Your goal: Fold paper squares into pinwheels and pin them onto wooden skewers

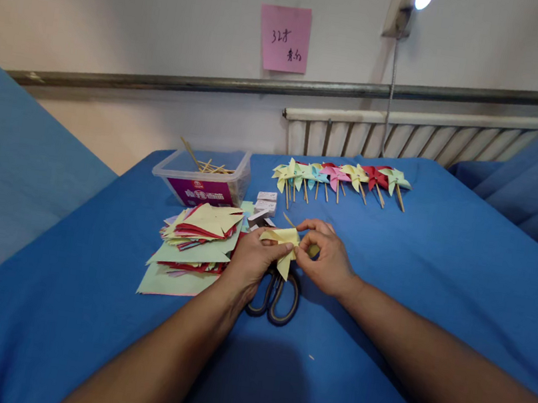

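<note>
Pinwheel paper [285, 243], pale yellow and half folded, sits between our two hands just above the scissors [276, 295] in the middle of the blue bench [439, 281]. Our left hand [252, 261] has its grip closed on the near left side of the folded piece, thumb on top. Our right hand [326, 258] pinches the other side, fingertips together, with a thin wooden stick [289, 220] poking out behind the paper toward the far edge.

We judge the work well under way: a row of finished pinwheels [340, 177] in yellow, blue, pink and red lies along the far side of the bench, each on its stick. Much seems left, since a thick stack of cut paper squares [198, 235] rests just left of our left hand, and a clear plastic tub [205, 175] beyond it holds more sticks.

Small white boxes [265, 201] lie between the tub and our hands. Nothing crowds the hands except the scissors beneath them. A pink note [284, 38] hangs on the wall, near a lamp [410, 0] above a radiator [410, 138].
</note>
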The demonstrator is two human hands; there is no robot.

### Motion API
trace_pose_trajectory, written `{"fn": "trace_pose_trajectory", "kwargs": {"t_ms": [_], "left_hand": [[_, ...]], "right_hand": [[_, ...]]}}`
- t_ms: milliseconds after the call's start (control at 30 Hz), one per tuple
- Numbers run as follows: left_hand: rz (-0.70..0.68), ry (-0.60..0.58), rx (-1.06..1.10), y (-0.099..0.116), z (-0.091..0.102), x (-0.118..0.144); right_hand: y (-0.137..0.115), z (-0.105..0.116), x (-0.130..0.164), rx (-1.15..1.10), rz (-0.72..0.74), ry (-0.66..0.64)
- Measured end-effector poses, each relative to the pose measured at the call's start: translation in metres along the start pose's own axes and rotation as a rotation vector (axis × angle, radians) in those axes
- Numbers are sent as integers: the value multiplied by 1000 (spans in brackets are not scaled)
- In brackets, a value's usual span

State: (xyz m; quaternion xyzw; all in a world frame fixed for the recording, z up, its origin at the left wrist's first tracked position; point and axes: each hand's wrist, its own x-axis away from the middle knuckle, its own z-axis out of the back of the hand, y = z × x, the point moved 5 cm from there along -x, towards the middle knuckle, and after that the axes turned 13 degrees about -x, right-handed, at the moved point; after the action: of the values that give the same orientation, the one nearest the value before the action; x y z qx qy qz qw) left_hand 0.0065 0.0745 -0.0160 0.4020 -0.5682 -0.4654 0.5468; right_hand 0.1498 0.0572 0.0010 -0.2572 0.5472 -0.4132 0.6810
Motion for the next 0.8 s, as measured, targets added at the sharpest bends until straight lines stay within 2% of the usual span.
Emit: {"fn": "trace_pose_trajectory", "kwargs": {"t_ms": [633,800], "left_hand": [[10,-5,-9,-2,0,-3],[0,-47,-29,1,1,-4]], "right_hand": [[0,-2,1,3,-27,-27],[3,4,0,-101,-63,31]]}}
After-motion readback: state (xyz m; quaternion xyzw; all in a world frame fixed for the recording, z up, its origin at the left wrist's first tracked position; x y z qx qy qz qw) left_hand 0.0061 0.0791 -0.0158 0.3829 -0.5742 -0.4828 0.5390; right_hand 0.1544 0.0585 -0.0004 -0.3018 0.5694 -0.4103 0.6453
